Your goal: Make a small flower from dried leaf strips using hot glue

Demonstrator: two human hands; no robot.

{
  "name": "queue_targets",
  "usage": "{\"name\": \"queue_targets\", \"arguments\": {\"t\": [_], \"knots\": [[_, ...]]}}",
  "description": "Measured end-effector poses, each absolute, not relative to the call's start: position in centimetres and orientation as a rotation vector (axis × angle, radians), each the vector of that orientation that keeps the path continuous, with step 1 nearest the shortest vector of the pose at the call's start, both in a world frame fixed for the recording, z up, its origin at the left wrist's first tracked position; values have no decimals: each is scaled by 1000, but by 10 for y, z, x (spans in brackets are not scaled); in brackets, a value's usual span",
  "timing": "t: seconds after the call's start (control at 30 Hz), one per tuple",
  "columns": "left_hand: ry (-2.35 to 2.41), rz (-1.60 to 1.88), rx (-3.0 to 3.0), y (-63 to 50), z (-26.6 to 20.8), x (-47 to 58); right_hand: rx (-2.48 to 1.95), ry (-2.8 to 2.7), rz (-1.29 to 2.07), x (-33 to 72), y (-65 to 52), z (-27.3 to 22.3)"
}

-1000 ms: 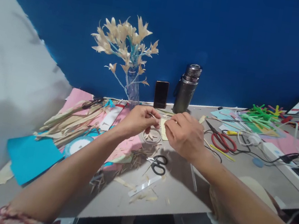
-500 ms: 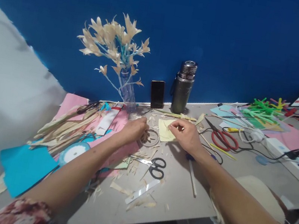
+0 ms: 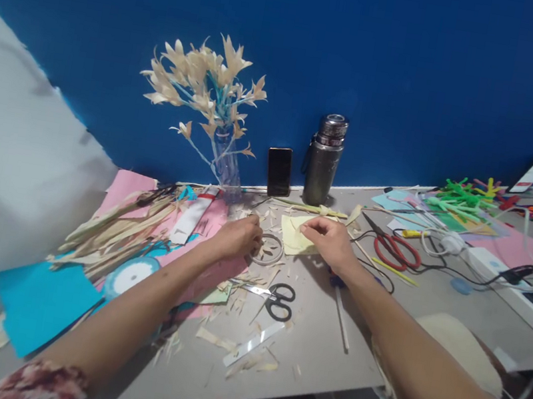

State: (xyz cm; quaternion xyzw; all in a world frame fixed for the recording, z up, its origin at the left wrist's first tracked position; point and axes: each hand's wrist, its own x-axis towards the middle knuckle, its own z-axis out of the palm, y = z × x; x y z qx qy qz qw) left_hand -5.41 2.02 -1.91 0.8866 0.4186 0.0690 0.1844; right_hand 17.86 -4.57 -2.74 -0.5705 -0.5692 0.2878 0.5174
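Note:
My left hand [image 3: 242, 235] is at the left edge of a ring-shaped tape roll [image 3: 266, 251], its fingers curled together. Small pale petal-like scraps lie inside the ring. What those fingers hold, if anything, is hidden. To the right, my right hand [image 3: 331, 238] pinches thumb against finger over a pale yellow sheet of paper [image 3: 291, 238]. Whether it grips the paper or a tiny piece above it is too small to make out. Nearer me, black-handled scissors [image 3: 280, 301] lie partly open, above a clear ruler [image 3: 254, 344].
Dried husk strips [image 3: 113, 229], blue paper [image 3: 45, 303] and a ribbon spool [image 3: 130, 278] crowd the left. Behind stand a vase of husk flowers [image 3: 226, 166], a phone [image 3: 279, 172] and a flask [image 3: 324, 161]. Red-handled scissors [image 3: 397, 249], cables and a power strip [image 3: 510, 285] lie right.
The view has shifted slightly. Fewer brownish scraps show inside the ring, beside my left hand. My right hand stays pinched over the yellow paper.

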Motion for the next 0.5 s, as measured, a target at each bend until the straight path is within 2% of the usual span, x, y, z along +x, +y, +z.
{"name": "queue_targets", "arguments": {"t": [0.27,0.4,0.5], "knots": [[1186,299,2424,20,-22,-54,-1334,-1307,805,177,-45,-30],[1052,717,1644,12,-15,-58,-1278,-1220,923,177,-46,-31],[809,801,1041,-4,-11,-63,-1244,-1188,986,176,-46,-34]]}}
